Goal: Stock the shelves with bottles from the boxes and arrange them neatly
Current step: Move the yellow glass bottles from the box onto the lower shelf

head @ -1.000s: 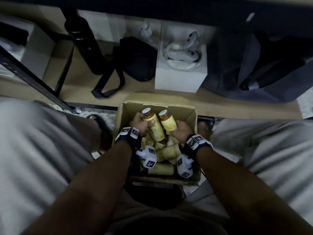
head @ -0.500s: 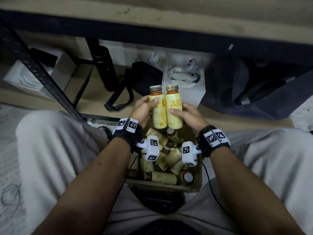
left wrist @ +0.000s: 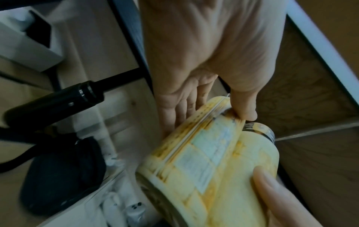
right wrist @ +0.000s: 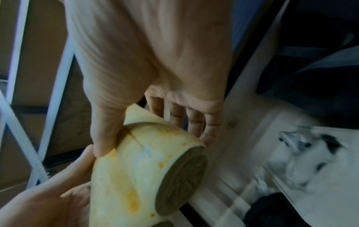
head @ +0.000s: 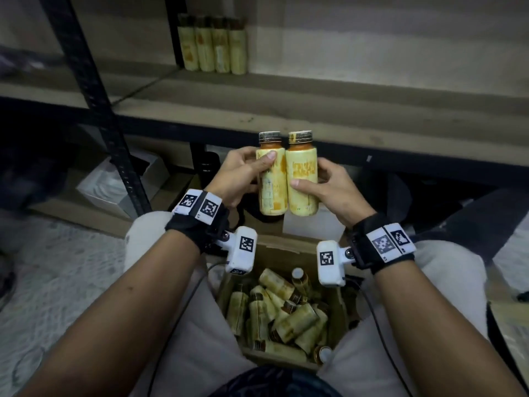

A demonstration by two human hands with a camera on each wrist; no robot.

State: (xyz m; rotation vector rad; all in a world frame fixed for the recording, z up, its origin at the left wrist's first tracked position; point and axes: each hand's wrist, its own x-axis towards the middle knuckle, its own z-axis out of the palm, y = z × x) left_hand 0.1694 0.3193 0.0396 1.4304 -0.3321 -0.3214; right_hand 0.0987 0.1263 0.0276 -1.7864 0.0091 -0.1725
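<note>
Left hand (head: 239, 174) and right hand (head: 329, 186) each grip an upright yellow-labelled bottle (head: 272, 181), side by side, print unreadable.

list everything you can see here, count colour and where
held bottles: 2, yellow labels with dark caps, upright side by side, one in each hand, below the shelf edge
shelf bottles: 4, yellow, in a row at the back of the shelf
box bottles: many, yellow, lying jumbled in the box; exact count unclear
box: 1, brown cardboard, open, between the knees
shelf: 1, tan boards on a black frame, ahead
white boxes: 2, on the low board, one left, one behind the held bottles
black cylinder: 1, low board
black bag: 1, low board
wrist cameras: 2, white, on black straps
left hand: grips the left bottle
right hand: grips the right bottle
</note>
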